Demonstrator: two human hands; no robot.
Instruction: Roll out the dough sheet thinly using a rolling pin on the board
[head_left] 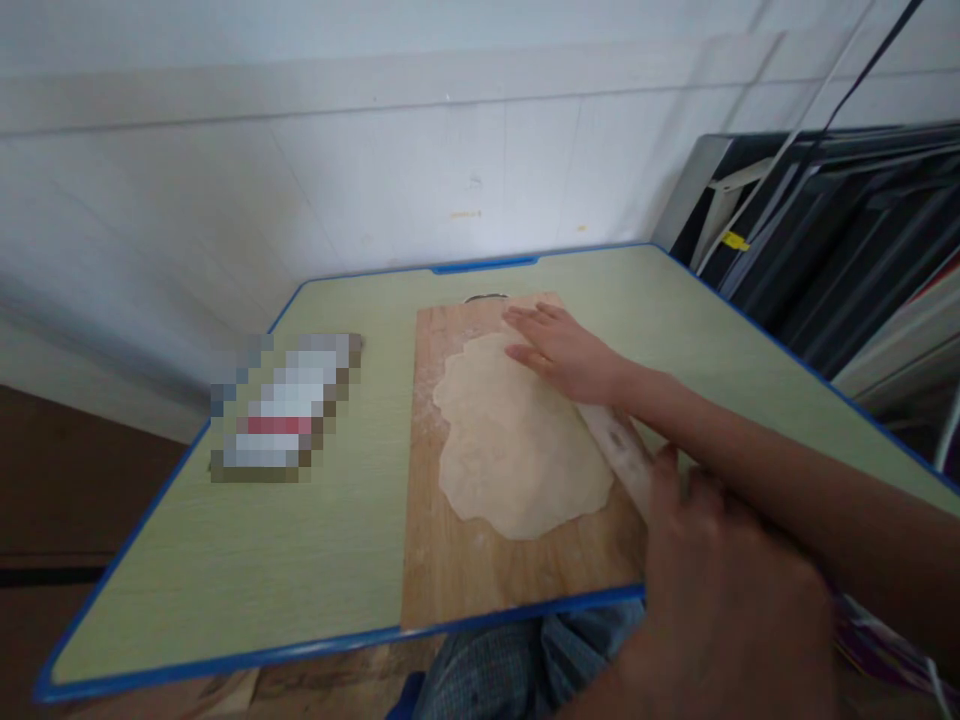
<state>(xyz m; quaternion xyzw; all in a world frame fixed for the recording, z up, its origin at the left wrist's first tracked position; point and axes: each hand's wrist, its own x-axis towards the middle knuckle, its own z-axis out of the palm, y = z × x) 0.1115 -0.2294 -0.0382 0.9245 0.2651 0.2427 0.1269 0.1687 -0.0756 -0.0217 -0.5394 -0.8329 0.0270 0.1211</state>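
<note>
A thin, wavy-edged sheet of rolled-out dough (517, 450) lies on a floured wooden cutting board (480, 575). Along the dough's right side, a pale rolling pin (619, 450) slants from under my right wrist down towards my left hand. My left hand (727, 570) is closed around the pin's near end, which it mostly hides. Reaching in from the right, my right hand (570, 350) is open, palm down, its fingers stretched over the dough's far right edge and the board. Whether its palm presses on the pin's far end is hidden.
The board stands on a light green table (337, 560) with a blue rim. A blurred-out flat object (289, 400) lies at the left. Behind is a white wall (450, 170); dark flat panels (840, 240) and hanging cords are at the right. My knees show below the front edge.
</note>
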